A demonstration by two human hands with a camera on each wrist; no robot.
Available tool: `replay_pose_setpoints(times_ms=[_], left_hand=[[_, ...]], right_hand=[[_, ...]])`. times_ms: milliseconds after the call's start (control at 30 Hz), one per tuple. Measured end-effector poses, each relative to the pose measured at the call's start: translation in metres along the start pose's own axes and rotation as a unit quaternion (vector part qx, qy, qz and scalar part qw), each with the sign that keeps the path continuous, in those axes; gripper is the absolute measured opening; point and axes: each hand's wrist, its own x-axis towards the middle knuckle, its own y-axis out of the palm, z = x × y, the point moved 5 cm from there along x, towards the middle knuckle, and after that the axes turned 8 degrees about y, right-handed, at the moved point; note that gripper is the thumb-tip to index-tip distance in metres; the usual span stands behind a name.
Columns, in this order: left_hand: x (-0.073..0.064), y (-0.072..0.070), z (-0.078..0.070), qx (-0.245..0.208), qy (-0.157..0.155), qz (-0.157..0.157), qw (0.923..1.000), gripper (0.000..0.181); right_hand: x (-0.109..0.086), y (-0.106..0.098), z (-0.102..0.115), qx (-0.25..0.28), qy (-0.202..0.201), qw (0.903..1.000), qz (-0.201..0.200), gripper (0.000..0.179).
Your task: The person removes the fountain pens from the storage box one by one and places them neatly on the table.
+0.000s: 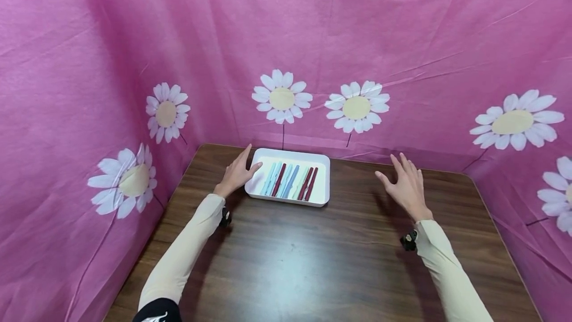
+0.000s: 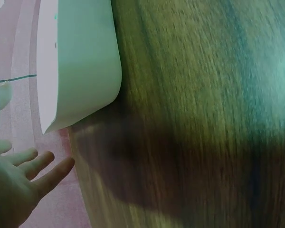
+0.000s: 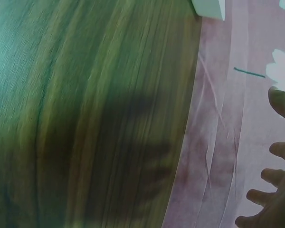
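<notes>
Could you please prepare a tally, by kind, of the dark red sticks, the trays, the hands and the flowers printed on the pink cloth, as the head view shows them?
Dark red sticks: 3
Tray: 1
Hands: 2 (left hand, right hand)
Printed flowers: 6
Total: 12

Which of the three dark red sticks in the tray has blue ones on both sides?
The leftmost dark red stick: light blue sticks flank it, while the other two dark red sticks lie side by side further right in the tray.
</notes>
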Motion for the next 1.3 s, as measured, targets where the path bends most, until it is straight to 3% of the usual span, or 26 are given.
replay_pose_setpoints(times_ms=[300, 567, 867, 1133, 1300], left_hand=[[0.004, 0.003, -0.005, -0.053, -0.014, 0.003, 0.9985, 0.071], [0.007, 0.003, -0.007, -0.124, -0.046, -0.01, 0.9912, 0.067], [0.011, -0.003, -0.004, -0.116, -0.052, 0.013, 0.9918, 0.061], [0.011, 0.002, 0.0, -0.122, -0.048, 0.044, 0.9904, 0.055], [0.007, 0.003, 0.003, -0.153, -0.074, 0.07, 0.9829, 0.056]], right_hand=[[-0.003, 0.011, 0.004, -0.002, 0.013, 0.9997, 0.02, 0.08], [-0.003, 0.011, 0.013, 0.004, -0.007, 0.9999, -0.007, 0.071], [0.002, 0.021, 0.029, 0.004, -0.023, 0.9997, -0.007, 0.067], [0.003, 0.029, 0.038, 0.01, -0.024, 0.9997, 0.004, 0.068], [0.002, 0.033, 0.045, 0.005, -0.034, 0.9993, 0.014, 0.07]])
